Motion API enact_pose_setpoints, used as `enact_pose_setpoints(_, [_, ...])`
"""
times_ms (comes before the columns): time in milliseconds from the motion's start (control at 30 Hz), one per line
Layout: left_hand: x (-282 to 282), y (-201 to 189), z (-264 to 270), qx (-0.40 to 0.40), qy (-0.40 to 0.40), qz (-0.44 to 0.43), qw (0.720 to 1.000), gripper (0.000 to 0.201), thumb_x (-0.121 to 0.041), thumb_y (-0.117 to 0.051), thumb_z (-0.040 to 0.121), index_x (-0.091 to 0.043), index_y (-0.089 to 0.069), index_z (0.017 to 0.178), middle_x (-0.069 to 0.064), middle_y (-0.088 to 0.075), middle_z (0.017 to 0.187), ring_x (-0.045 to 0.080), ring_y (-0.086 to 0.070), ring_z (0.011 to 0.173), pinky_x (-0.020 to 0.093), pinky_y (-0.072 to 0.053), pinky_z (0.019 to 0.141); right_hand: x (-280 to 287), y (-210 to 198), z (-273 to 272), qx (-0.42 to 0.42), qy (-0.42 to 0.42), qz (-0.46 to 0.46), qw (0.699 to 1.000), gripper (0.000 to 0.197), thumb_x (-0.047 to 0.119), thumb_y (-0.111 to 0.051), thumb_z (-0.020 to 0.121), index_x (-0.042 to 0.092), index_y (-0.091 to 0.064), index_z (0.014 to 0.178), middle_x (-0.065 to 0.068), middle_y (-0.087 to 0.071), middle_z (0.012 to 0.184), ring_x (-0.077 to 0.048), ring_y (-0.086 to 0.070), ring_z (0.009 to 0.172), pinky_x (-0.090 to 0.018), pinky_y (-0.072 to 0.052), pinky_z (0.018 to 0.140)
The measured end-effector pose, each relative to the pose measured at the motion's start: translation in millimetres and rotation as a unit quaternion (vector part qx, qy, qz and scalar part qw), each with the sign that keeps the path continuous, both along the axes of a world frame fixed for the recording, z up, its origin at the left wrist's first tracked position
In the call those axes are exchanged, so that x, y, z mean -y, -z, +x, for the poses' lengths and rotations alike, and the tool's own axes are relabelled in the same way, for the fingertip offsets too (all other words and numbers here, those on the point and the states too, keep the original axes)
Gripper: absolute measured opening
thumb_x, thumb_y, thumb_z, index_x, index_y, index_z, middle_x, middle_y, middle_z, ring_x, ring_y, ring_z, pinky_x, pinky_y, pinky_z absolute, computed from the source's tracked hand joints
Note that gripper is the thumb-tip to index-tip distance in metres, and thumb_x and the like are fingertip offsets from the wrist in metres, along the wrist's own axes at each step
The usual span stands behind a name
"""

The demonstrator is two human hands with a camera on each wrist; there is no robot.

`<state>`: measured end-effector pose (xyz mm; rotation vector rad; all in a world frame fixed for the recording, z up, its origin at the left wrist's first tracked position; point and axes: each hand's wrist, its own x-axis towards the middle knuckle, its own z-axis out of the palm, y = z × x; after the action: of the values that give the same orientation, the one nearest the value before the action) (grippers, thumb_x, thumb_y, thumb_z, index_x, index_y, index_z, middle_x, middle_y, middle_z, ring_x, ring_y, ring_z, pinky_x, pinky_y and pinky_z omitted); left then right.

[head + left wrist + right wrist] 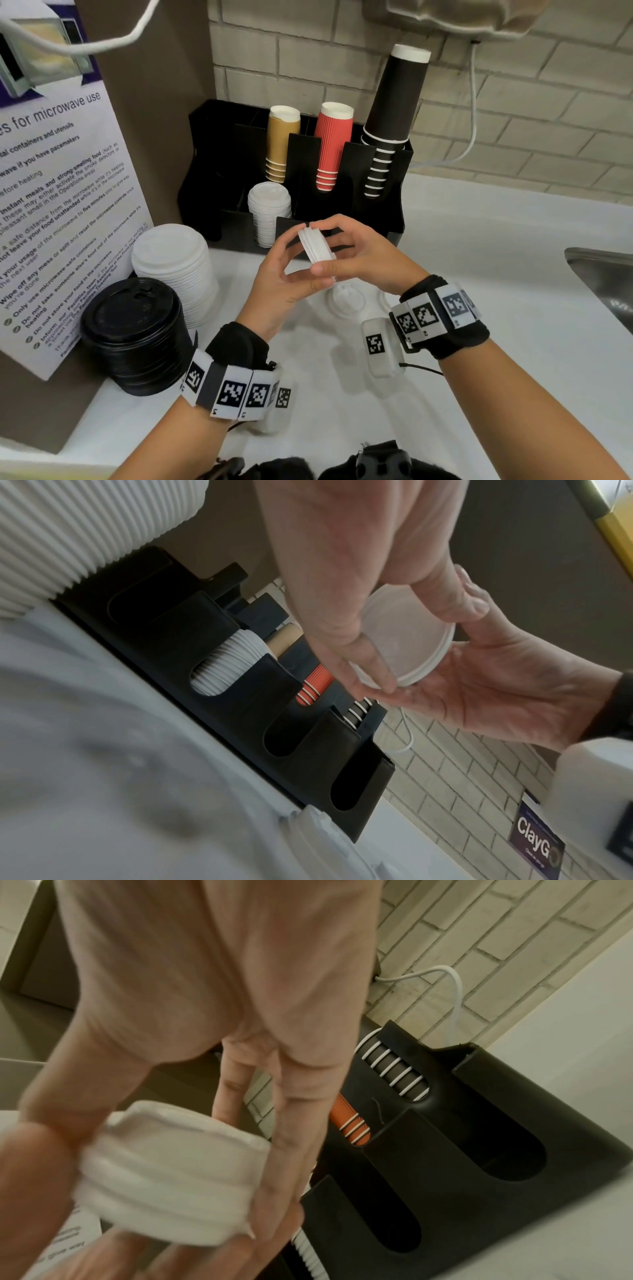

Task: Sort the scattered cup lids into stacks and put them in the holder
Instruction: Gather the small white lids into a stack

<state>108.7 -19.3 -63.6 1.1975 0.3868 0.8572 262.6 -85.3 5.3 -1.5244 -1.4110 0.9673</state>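
A short stack of small white lids (317,245) is held on edge above the counter, just in front of the black holder (376,212). My left hand (294,257) grips its left side with curled fingers, and my right hand (342,246) pinches it from the right, fingers over the top and thumb beneath. The left wrist view shows the stack's hollow underside (411,642) between both hands. In the right wrist view the ribbed lids (171,1183) blur beside two dark front slots of the holder (479,1150). One holder slot contains a white lid stack (269,212).
A tall stack of large white lids (174,270) and a black lid stack (133,329) stand at the left by a microwave notice (61,205). Loose white lids (346,301) lie under my hands. Gold, red and black cups (394,113) fill the holder's rear. A sink (603,274) lies far right.
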Motion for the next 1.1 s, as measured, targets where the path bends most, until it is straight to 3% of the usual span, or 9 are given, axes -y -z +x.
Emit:
enact_pose_setpoints(133, [-3.4,-0.4,-0.1,0.011,-0.019,0.011,1.0,0.082,-0.017,-0.088,0.061,-0.037,-0.05,0.132,-0.004,-0.063,0.129,0.014,-0.063,0.117,0.028,-0.055,0.084,-9.1,-1.0,-6.2,0.023,0.011,0.018,1.0,0.053,0.023,-0.084,0.071,0.032,-0.058,0.117,-0.003,-0.066,0.11,-0.014,-0.069,0.092,-0.028,-0.058,0.073])
enact_pose_setpoints(233, [-8.2,-2.3,-0.9,0.017,-0.045,0.005,0.999,0.08,-0.022,-0.08,0.066,-0.041,-0.045,0.136,-0.003,-0.06,0.133,0.011,-0.062,0.118,0.024,-0.054,0.087,-28.4,-10.7,-8.1,0.078,0.003,0.043,0.996,0.053,0.021,-0.084,0.07,0.029,-0.059,0.117,0.006,-0.065,0.108,-0.006,-0.065,0.094,-0.023,-0.056,0.077])
enact_pose_setpoints(300, [-11.7,-2.9,-2.7,0.004,-0.077,-0.032,0.996,0.064,-0.031,-0.075,0.072,-0.046,-0.046,0.128,-0.003,-0.059,0.13,0.011,-0.063,0.115,0.024,-0.055,0.084,-49.2,-20.2,-5.1,0.12,0.016,0.082,0.989,0.057,0.021,-0.085,0.07,0.023,-0.057,0.119,0.008,-0.061,0.114,-0.008,-0.061,0.1,-0.022,-0.054,0.081])
enact_pose_setpoints(400, [-18.2,0.6,-5.6,-0.028,-0.116,-0.071,0.99,0.029,-0.031,-0.062,0.092,-0.033,-0.056,0.12,-0.002,-0.06,0.118,0.014,-0.066,0.1,0.024,-0.054,0.078,-90.8,-31.2,2.1,0.202,0.062,0.133,0.968,0.061,0.023,-0.084,0.071,0.015,-0.051,0.121,0.004,-0.055,0.119,-0.012,-0.055,0.102,-0.016,-0.047,0.078])
enact_pose_setpoints(567, [-23.8,5.0,-7.1,-0.06,-0.13,-0.096,0.985,0.013,-0.02,-0.056,0.098,-0.023,-0.064,0.108,-0.002,-0.061,0.104,0.013,-0.065,0.085,0.024,-0.052,0.072,-152.8,-28.0,0.5,0.344,0.035,0.043,0.937,0.069,0.028,-0.078,0.076,0.019,-0.043,0.135,-0.01,-0.046,0.128,-0.025,-0.048,0.114,-0.024,-0.035,0.084])
enact_pose_setpoints(733, [-31.9,4.4,-10.2,-0.073,-0.15,-0.1,0.981,0.014,-0.02,-0.053,0.099,-0.024,-0.067,0.103,0.001,-0.062,0.105,0.009,-0.065,0.076,0.019,-0.049,0.06,-183.2,-14.5,-3.5,0.387,0.006,0.004,0.922,0.07,0.021,-0.075,0.079,0.017,-0.042,0.14,-0.016,-0.042,0.133,-0.029,-0.046,0.121,-0.023,-0.035,0.092])
enact_pose_setpoints(967, [-35.6,4.2,-10.5,-0.091,-0.16,-0.105,0.977,0.016,-0.024,-0.052,0.1,-0.027,-0.067,0.104,-0.001,-0.064,0.106,0.01,-0.065,0.081,0.022,-0.049,0.065,-186.2,-1.3,-8.1,0.439,-0.009,-0.019,0.898,0.066,0.024,-0.067,0.085,0.02,-0.038,0.145,-0.016,-0.042,0.14,-0.031,-0.042,0.128,-0.033,-0.039,0.1])
enact_pose_setpoints(1033, [-34.6,4.8,-10.7,-0.092,-0.158,-0.105,0.977,0.016,-0.024,-0.051,0.1,-0.026,-0.066,0.104,-0.001,-0.063,0.105,0.012,-0.065,0.083,0.024,-0.049,0.067,-183.9,0.7,-12.1,0.473,-0.024,-0.037,0.88,0.067,0.027,-0.063,0.089,0.021,-0.032,0.148,-0.016,-0.039,0.143,-0.032,-0.037,0.131,-0.039,-0.039,0.104])
enact_pose_setpoints(1100, [-33.4,5.5,-10.8,-0.093,-0.154,-0.109,0.978,0.016,-0.023,-0.051,0.1,-0.025,-0.066,0.105,0.0,-0.063,0.106,0.014,-0.064,0.085,0.025,-0.048,0.068,-182.1,2.4,-17.6,0.54,-0.044,-0.06,0.839,0.072,0.034,-0.059,0.092,0.021,-0.022,0.152,-0.017,-0.031,0.149,-0.033,-0.033,0.135,-0.045,-0.037,0.106])
